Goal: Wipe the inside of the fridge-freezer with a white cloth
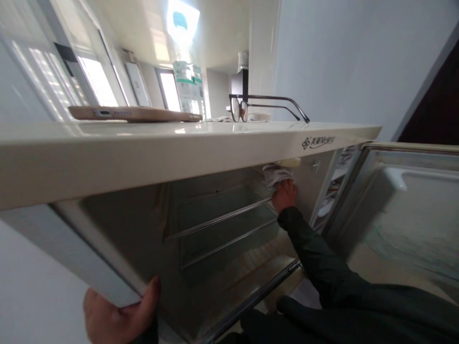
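Observation:
A small cream fridge (pixel 222 143) stands with its door (pixel 412 200) swung open to the right. My right hand (pixel 284 194) reaches inside on a dark sleeve and presses a crumpled white cloth (pixel 275 175) against the upper inner wall, near the ceiling of the compartment. My left hand (pixel 120 315) grips the front left edge of the fridge body, thumb on the inner side. Two glass shelves (pixel 218 222) run across the inside, bare.
On top of the fridge lie a phone in a tan case (pixel 132 113) and a pair of dark-framed glasses (pixel 263 107). Door shelves (pixel 332 191) hold small items. Windows are at the left, a white wall at the right.

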A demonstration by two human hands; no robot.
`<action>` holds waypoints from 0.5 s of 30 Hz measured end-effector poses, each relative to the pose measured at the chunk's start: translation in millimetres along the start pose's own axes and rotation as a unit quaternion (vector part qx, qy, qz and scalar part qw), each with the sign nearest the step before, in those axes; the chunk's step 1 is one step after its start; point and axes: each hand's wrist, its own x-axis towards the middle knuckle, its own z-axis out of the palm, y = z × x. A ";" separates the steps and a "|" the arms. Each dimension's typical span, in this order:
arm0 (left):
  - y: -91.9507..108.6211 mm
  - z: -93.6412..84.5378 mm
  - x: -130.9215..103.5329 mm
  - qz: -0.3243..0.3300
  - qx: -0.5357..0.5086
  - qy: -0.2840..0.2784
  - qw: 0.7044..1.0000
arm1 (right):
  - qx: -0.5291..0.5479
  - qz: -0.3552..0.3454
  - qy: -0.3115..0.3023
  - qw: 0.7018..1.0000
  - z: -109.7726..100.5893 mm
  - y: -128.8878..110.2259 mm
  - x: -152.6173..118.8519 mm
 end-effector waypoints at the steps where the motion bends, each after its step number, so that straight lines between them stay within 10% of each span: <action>1: 4.2 -0.7 -0.1 0.009 0.014 0.013 1.000 | 0.019 -0.004 -0.040 0.999 1.3 -9.2 0.0; 7: -8.3 4.2 -3.7 0.020 0.081 0.037 0.996 | 0.174 -0.142 -0.170 0.960 -15.1 -110.8 -26.0; 12: -4.4 2.5 -6.7 -0.021 0.084 0.026 0.996 | 0.307 -0.382 -0.112 0.864 -25.8 -202.4 -94.5; 15: 10.6 -3.1 -5.5 -0.009 0.078 0.002 0.997 | 0.313 -0.449 -0.075 0.833 -12.6 -207.1 -108.5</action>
